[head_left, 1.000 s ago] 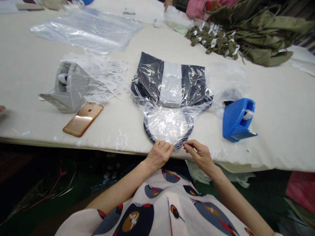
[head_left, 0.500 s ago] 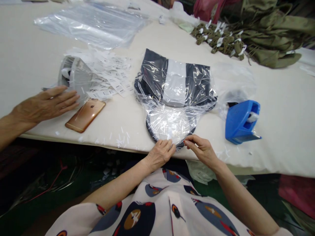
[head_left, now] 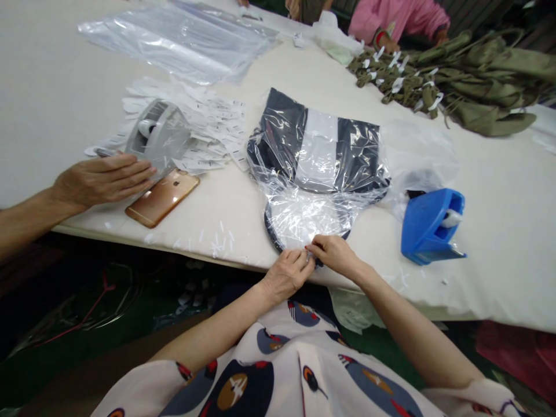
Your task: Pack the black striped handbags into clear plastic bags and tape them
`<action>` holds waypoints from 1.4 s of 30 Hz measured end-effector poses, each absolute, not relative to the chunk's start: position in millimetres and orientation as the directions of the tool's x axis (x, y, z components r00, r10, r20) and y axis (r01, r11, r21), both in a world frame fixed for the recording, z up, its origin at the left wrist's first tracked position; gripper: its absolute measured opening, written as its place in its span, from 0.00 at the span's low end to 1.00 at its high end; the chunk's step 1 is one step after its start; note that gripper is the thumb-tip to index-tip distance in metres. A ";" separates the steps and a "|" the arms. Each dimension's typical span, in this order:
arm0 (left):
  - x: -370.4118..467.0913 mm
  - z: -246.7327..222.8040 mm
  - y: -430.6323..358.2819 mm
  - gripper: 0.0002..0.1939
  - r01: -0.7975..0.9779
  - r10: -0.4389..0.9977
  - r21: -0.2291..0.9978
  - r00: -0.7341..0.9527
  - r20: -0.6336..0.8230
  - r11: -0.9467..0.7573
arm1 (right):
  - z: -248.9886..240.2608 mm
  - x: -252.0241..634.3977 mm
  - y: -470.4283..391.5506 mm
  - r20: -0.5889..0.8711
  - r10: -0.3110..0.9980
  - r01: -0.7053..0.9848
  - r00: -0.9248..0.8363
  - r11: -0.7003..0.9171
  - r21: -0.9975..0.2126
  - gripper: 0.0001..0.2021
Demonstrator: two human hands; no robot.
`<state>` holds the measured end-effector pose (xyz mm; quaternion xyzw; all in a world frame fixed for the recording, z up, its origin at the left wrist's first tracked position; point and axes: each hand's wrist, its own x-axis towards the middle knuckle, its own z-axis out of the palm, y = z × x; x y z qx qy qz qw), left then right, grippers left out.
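Left hand [head_left: 287,273] and right hand [head_left: 330,253] are meeting fingertip to fingertip, each grip pinching the near edge of the clear bag [head_left: 310,217] wrapping a dark cap [head_left: 319,152], which is lying at the near edge of the table [head_left: 499,174]. A co-worker's hand [head_left: 102,180] is resting beside a gold phone [head_left: 163,197].

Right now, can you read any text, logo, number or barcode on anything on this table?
No words or numbers are legible.
Rose-gold smartphone: a small logo mark on its back, no readable letters.
Pile of white paper tags: printed lines and barcodes, too small to read.
White tags on the olive fabric pieces: too small to read.
Blue plastic tape dispenser: no marking visible.
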<state>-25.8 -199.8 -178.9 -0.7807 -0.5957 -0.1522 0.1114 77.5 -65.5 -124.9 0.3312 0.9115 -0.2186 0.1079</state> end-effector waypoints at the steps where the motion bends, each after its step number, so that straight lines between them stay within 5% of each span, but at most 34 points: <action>1: -25.9 -179.0 -199.8 0.15 0.964 0.894 0.011 0.241 0.378 -0.265 | -129.1 75.1 -66.0 -0.359 0.575 0.669 -0.735 0.701 -0.247 0.12; 14: -29.5 -180.9 -201.5 0.15 0.957 0.865 0.056 0.232 0.445 -0.286 | -135.2 70.7 -72.9 -0.370 0.665 0.742 -0.649 0.660 -0.117 0.13; 24: -28.4 -187.9 -203.9 0.16 0.954 0.849 0.076 0.219 0.482 -0.290 | -133.3 69.1 -68.7 -0.387 0.655 0.747 -0.649 0.646 -0.157 0.13; 31: -28.2 -178.8 -200.1 0.16 0.962 0.905 0.051 0.235 0.355 -0.270 | -139.1 69.0 -63.8 -0.387 0.643 0.739 -0.661 0.647 -0.187 0.13; 37: -27.8 -176.5 -199.1 0.15 0.961 0.916 0.037 0.248 0.317 -0.273 | -129.2 71.4 -65.2 -0.344 0.741 0.796 -0.577 0.604 -0.034 0.21; 42: -27.5 -176.2 -199.4 0.14 0.961 0.908 0.025 0.253 0.333 -0.276 | -127.9 79.5 -58.7 -0.328 0.773 0.823 -0.543 0.567 -0.028 0.19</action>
